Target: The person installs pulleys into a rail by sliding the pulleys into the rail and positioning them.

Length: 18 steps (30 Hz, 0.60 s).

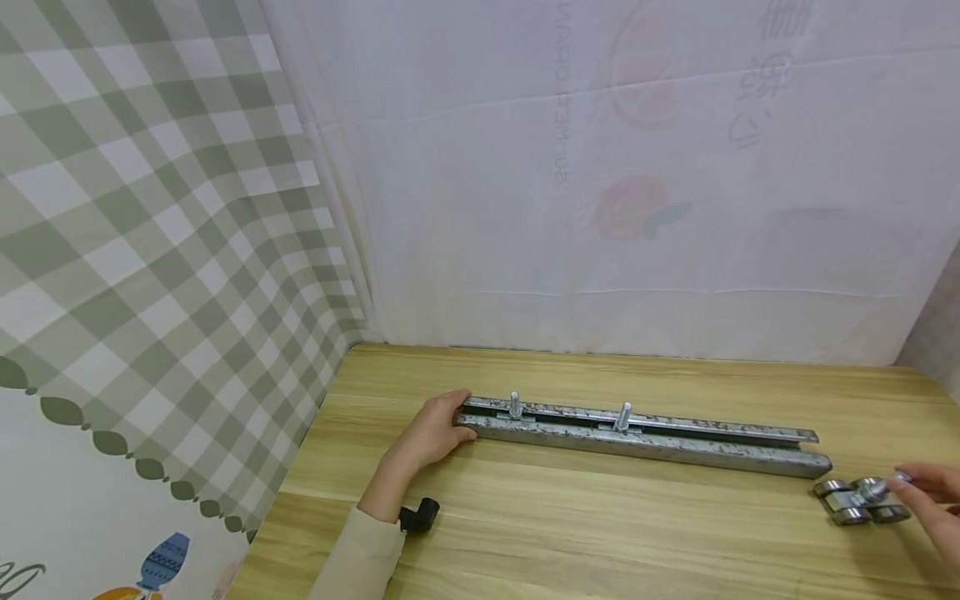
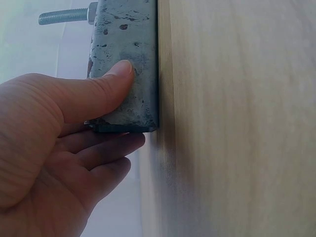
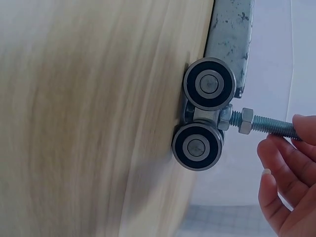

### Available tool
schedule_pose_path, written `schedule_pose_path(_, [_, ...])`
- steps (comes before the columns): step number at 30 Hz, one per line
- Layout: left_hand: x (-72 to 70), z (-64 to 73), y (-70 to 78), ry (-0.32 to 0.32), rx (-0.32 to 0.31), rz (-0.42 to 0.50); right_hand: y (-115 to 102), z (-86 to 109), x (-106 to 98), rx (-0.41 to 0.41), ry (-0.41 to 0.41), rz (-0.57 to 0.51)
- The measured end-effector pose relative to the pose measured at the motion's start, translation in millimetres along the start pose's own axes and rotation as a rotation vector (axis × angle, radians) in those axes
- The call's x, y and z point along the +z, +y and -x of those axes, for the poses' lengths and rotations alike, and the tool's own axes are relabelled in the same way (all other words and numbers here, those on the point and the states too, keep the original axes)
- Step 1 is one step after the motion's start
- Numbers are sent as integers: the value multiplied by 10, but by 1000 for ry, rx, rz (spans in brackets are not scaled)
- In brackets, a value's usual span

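A grey metal channel rail (image 1: 652,442) lies on the wooden table, its slot facing up. Two threaded bolts (image 1: 515,406) stand upright from the slot. My left hand (image 1: 431,433) grips the rail's left end, thumb on the near side wall, as the left wrist view shows. By the right end, my right hand (image 1: 930,500) pinches the threaded stud of a four-wheeled roller trolley (image 3: 202,116). In the right wrist view the trolley's wheels are close to the rail's open end; whether they touch it cannot be told. A nut (image 3: 245,121) sits on the stud.
A black elbow-shaped piece (image 1: 420,516) is beside the left sleeve, partly hidden by it. The wooden table (image 1: 570,533) meets a white cloth (image 1: 480,208) at the back. A green checked cloth (image 1: 187,192) hangs at the left.
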<state>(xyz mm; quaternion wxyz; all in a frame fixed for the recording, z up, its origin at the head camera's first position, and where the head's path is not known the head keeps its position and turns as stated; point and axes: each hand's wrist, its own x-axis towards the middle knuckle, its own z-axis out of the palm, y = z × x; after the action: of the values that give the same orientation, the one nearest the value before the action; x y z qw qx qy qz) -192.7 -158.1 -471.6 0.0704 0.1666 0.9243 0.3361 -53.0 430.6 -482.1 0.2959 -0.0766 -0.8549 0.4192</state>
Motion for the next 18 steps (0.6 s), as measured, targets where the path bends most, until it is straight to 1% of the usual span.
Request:
schedule_pose_path(3, [-4,-2,1,-2,1,3,196,-48,-11,-28,16,-49])
schedule_pose_path(6, [-8,-1,6,-2,4,5,502,-118,-19,-66,29,-11])
schedule_pose_path(10, [-10,-2,7,-4,5,4,809,-203,-25,-93,44,-11])
schedule_pose_path(13, [-9,-1,8,-3,6,2,904,-258,-25,-99,60,-26])
schedule_pose_path(18, [-9,0,12,0,6,-2,927,-322,-7,-102,96,-16])
